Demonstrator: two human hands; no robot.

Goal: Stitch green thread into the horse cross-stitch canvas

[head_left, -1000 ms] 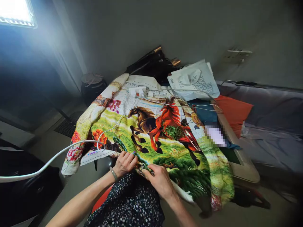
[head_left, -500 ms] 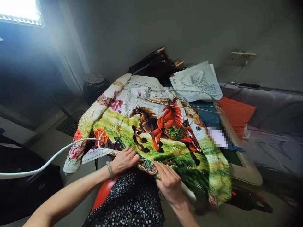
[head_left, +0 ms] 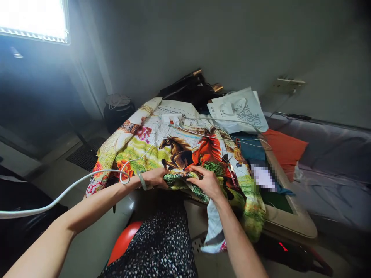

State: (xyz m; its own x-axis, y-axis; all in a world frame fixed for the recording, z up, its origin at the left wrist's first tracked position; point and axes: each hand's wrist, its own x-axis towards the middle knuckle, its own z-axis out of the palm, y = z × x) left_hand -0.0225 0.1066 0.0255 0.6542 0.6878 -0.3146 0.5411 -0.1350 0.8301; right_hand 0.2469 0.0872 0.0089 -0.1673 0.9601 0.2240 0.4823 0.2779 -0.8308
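A large cross-stitch cloth (head_left: 150,152) with a brown horse and a red horse drapes over the table in front of me. Its near edge is bunched up between my hands. My left hand (head_left: 155,177), a pale bangle on its wrist, grips this fold from the left. On the right, my right hand (head_left: 206,181) pinches the same fold between thumb and fingers. I cannot make out a needle in it. A tangle of green thread (head_left: 213,166) lies on the red horse, just beyond my right hand. Part of the cloth's pale underside hangs beneath my right forearm.
A white power strip (head_left: 171,119) with cables rests on the cloth, and a thick white cable (head_left: 72,183) crosses from the left. Behind are a printed white bag (head_left: 237,112) and dark bags (head_left: 189,87). A red stool (head_left: 124,239) is below; a bright lamp (head_left: 33,19) stands upper left.
Both hands have moved up and away from my lap, lifting and folding the cloth's near edge towards the horses. A needle seen by my right hand before is no longer visible.
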